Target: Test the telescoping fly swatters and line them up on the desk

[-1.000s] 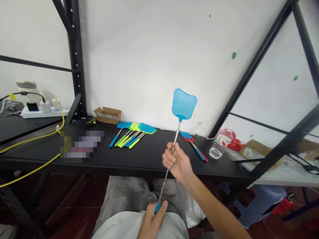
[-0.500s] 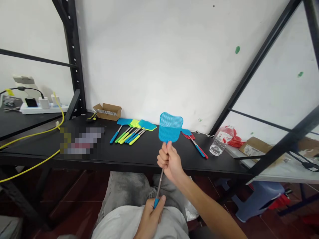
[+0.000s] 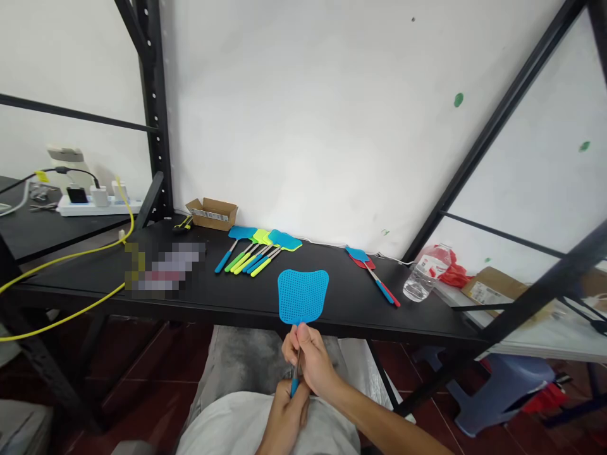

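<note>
A blue fly swatter (image 3: pixel 302 296) with a perforated head points away from me over the front edge of the table. My right hand (image 3: pixel 310 357) is closed, pinching it just below the head. Round its blue handle my left hand (image 3: pixel 287 411) is wrapped, low against my shirt. Only a short length of metal rod shows between the two hands. Further back on the table lies a row of fly swatters (image 3: pixel 256 249) with blue, green and yellow handles. A blue swatter (image 3: pixel 358 254) rests over a red swatter (image 3: pixel 396 304) on the right.
The black table (image 3: pixel 227 297) holds an open cardboard box (image 3: pixel 213 215) at back left and a plastic bottle (image 3: pixel 424 278) at right. A yellow cable (image 3: pixel 66 255) crosses the left side near a power strip (image 3: pixel 104 206). A blue stool (image 3: pixel 497 385) stands below right.
My right hand has come down and closer to my left, bringing the swatter's head lower. The rod showing between my hands is shorter. The view has shifted slightly.
</note>
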{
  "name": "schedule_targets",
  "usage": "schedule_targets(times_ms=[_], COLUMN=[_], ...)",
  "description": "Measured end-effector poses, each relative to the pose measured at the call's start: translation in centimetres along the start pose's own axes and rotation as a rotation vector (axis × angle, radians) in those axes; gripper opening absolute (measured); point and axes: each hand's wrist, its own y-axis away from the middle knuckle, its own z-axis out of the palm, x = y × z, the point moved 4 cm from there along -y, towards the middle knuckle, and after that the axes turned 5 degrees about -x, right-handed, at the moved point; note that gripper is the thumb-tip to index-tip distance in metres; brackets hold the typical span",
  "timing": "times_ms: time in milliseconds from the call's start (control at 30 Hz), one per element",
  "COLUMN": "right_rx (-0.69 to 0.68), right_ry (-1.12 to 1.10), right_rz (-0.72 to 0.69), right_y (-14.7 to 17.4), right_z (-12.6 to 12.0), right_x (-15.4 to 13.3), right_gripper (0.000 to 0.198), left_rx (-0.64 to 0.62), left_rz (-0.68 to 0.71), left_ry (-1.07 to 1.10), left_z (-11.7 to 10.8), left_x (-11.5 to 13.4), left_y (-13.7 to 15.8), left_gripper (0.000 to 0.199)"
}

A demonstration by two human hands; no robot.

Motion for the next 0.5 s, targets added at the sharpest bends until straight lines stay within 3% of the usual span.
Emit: schedule_targets(times_ms=[167, 300, 400, 500], right_rx=[-0.082, -0.143, -0.147, -0.040], right_ry=[0.170, 0.353, 0.398, 0.337], right_rz=[0.046, 0.104, 0.096, 0.095], right_y=[1.4, 3.6, 3.7, 1.6], right_z=[-0.6, -1.0, -2.4, -5.9], right_x=[-0.8, 0.6, 0.7, -1.7], right_gripper=[0.047, 0.041, 0.038, 0.038], left_rx=[-0.005, 0.064, -0.010, -0.123], left_rz=[0.010, 0.002, 0.028, 0.057], left_ry=[0.022, 0.142, 0.073, 0.044], left_z=[-0.1, -0.7, -0.5, 0.2], left_x=[0.1, 0.3, 1.3, 2.3], left_y=[0.0, -0.3, -0.5, -0.5], left_gripper=[0.062, 0.054, 0.049, 0.043])
